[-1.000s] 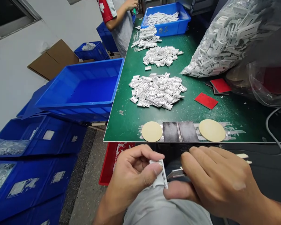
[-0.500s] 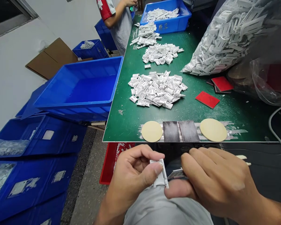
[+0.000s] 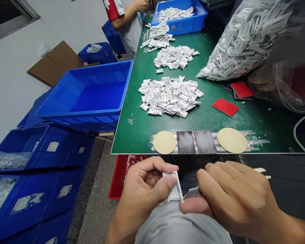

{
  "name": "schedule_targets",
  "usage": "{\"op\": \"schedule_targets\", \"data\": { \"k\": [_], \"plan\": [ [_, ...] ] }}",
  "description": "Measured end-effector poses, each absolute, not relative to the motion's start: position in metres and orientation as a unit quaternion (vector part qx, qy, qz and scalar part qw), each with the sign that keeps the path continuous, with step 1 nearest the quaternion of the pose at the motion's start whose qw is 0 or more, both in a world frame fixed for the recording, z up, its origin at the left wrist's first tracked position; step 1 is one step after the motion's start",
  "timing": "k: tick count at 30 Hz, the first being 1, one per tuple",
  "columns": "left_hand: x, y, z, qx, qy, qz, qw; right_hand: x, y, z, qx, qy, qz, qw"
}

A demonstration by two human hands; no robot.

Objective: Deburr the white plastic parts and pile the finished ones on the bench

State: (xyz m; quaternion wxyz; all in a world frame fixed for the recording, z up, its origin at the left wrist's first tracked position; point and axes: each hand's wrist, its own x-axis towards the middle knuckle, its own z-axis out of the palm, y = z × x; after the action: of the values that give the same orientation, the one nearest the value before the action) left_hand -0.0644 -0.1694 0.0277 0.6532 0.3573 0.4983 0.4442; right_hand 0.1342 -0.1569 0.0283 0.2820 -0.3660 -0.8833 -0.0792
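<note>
One white part [image 3: 172,192] is just off the worktop's [image 3: 132,142] near edge, in the left hand [image 3: 144,189]; its fingers are narrow, pinching the part between thumb and forefinger. The right hand [image 3: 236,196], off the same edge and further right, has its fingers curled closed round one bladed tool [image 3: 193,192]. The blade points at the part's right edge, and the right thumb tip is at the part's lower corner.

Along the worktop's near edge lie two round cream discs [image 3: 164,142], with two dark rectangular pads [image 3: 205,142] between them. Further up the worktop are three heaps of white parts [image 3: 169,96], too many in each to count, and one loose white piece [image 3: 160,70]. One blue tub [image 3: 190,27] of white pieces stands at its far end. On its right side are one clear bag [image 3: 244,44] full of white pieces and two red-faced pads [image 3: 225,107], one lying on at least one darker piece.

Left of the worktop is one large blue bin [image 3: 83,113]; under its near edge, one red bin [image 3: 116,179]. One person [image 3: 129,30] is beside its far left end.
</note>
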Motion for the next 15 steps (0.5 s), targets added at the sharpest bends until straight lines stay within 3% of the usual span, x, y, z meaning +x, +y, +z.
{"op": "schedule_targets", "data": {
  "k": [4, 11, 15],
  "plan": [
    [-0.064, -0.171, 0.026, 0.369, 0.495, 0.433, 0.657, 0.135, -0.159, 0.026, -0.362, -0.887, -0.035, 0.285],
    [-0.055, -0.172, 0.024, 0.344, 0.467, 0.447, 0.681, 0.129, -0.167, 0.014, -0.302, -0.827, 0.206, 0.428],
    [-0.052, -0.177, 0.023, 0.362, 0.43, 0.483, 0.672, 0.118, -0.17, 0.011, -0.333, -0.701, 0.389, 0.496]
  ]
}}
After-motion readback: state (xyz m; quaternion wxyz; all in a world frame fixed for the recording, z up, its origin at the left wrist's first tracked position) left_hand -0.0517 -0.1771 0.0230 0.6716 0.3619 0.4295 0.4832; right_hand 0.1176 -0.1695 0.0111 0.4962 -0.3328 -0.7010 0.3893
